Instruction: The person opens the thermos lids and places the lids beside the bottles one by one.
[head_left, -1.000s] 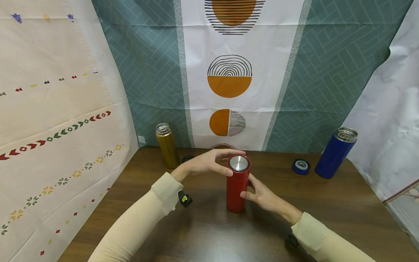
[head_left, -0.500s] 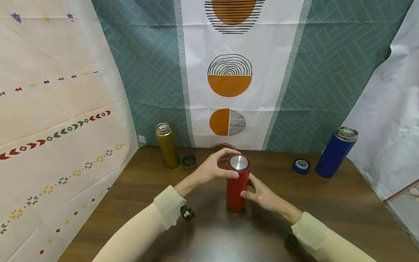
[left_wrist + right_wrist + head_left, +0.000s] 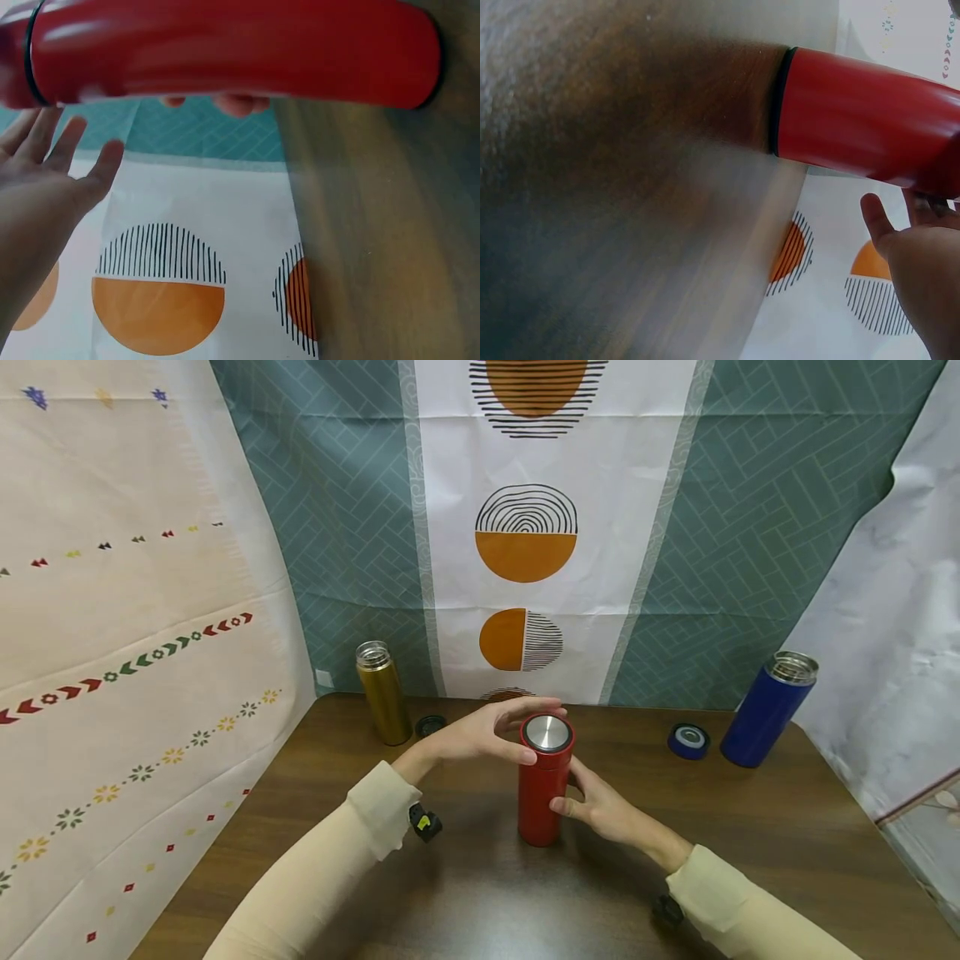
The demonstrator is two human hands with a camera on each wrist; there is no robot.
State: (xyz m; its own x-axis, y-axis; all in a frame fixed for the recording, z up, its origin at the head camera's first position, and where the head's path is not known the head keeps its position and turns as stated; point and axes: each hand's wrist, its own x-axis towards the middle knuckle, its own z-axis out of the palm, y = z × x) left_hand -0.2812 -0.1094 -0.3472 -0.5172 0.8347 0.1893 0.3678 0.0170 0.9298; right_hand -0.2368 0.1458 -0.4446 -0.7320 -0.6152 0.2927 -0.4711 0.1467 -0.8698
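Observation:
A red thermos flask (image 3: 537,806) stands upright mid-table, topped by its lid (image 3: 547,734) with a brushed metal disc. From the left, my left hand (image 3: 476,735) holds round the lid, thumb against the front and fingers reaching behind. My right hand (image 3: 606,810) grips the flask's body lower down from the right, its thumb in front. In the left wrist view, several fingertips of the left hand (image 3: 45,176) show spread beside the lid end. The right wrist view has the flask's base (image 3: 781,103) on the table and the right hand (image 3: 930,259) along its side.
An uncapped gold flask (image 3: 386,702) stands at the back left, its cap (image 3: 429,725) partly behind my left wrist. At the back right are an uncapped blue flask (image 3: 765,718) and its cap (image 3: 688,742). Patterned cloths (image 3: 352,527) hang behind the wooden table (image 3: 480,893).
My left hand's thumb slid right across the lid's front, then came back left. Its wrist swung the same way, baring and then partly covering the gold flask's cap. The right hand stayed still.

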